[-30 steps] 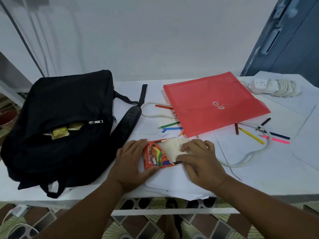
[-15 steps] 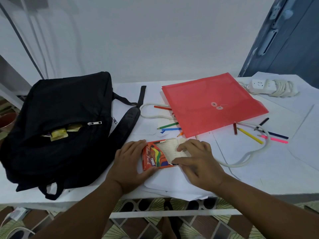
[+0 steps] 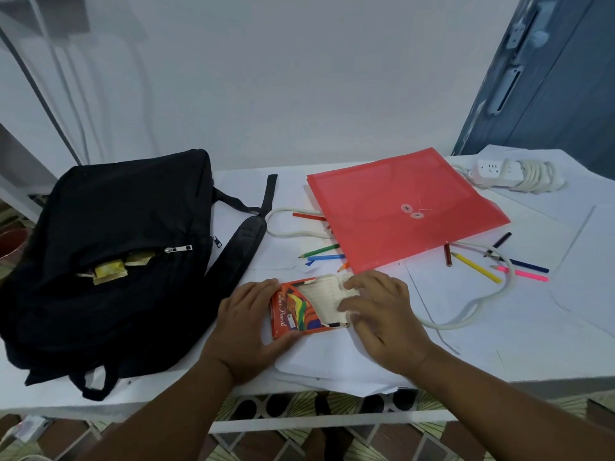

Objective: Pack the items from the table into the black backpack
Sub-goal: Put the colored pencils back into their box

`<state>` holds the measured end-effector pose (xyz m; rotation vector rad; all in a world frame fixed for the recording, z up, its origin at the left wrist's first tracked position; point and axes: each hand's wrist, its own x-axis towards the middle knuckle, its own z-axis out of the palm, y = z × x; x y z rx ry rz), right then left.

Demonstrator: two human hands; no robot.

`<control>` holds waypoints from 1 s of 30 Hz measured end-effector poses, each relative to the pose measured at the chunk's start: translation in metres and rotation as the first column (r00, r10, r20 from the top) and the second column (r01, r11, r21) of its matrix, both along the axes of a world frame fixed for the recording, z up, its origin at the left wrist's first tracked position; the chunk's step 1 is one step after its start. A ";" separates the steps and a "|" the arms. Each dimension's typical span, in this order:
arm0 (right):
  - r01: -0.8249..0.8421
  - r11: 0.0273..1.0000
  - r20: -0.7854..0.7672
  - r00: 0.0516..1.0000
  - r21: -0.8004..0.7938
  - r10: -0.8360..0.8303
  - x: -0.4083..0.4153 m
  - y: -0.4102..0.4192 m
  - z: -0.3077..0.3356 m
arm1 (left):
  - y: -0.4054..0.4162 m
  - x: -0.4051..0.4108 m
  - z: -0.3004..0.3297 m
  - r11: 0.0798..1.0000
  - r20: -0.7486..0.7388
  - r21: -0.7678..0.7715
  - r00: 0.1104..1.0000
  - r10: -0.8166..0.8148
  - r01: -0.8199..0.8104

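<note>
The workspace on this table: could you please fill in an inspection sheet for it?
Surface: white table, paper sheets on it.
Job's things: black backpack lying flat, front pocket unzipped; colour pencil box; loose pencils; red folder.
Clutter: nothing seen.
Grips: left hand holds the box's end; right hand fingers its open flap.
Cables: white cable looping under the folder; power strip, cord coiled.
Surroundings: white wall, blue door.

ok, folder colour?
Red, translucent folder, with a string-tie clasp. Head view, the only one.
</note>
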<state>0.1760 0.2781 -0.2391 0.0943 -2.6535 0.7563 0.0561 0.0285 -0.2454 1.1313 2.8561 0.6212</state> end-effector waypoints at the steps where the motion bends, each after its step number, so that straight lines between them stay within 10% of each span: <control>1: 0.058 0.995 -0.024 0.998 -0.083 -0.060 -0.001 0.000 -0.001 | 0.000 0.000 0.000 1.000 -0.007 0.000 1.000 0.000 0.000; 6: 0.410 0.717 0.122 0.900 -0.564 -0.419 -0.006 0.008 0.019 | -0.001 0.001 0.000 1.000 -0.007 0.020 1.000 -0.002 0.002; 10: 0.620 0.045 0.530 0.703 -0.783 -0.474 -0.025 0.033 0.038 | 0.000 0.002 0.002 0.999 -0.007 0.036 1.000 -0.007 0.008; 13: 0.557 -0.231 0.601 0.712 -0.798 -0.362 -0.038 0.041 0.055 | -0.001 0.003 0.002 0.999 -0.001 0.035 1.000 -0.009 0.009; 25: 0.376 -0.346 0.442 0.887 -0.860 -0.135 -0.112 0.040 0.105 | -0.004 0.000 0.000 1.000 0.022 0.020 1.000 -0.007 0.007; 30: 0.445 -0.152 0.469 0.859 -0.882 -0.205 -0.140 0.049 0.128 | -0.003 -0.001 0.000 1.000 0.035 0.020 0.999 -0.011 0.010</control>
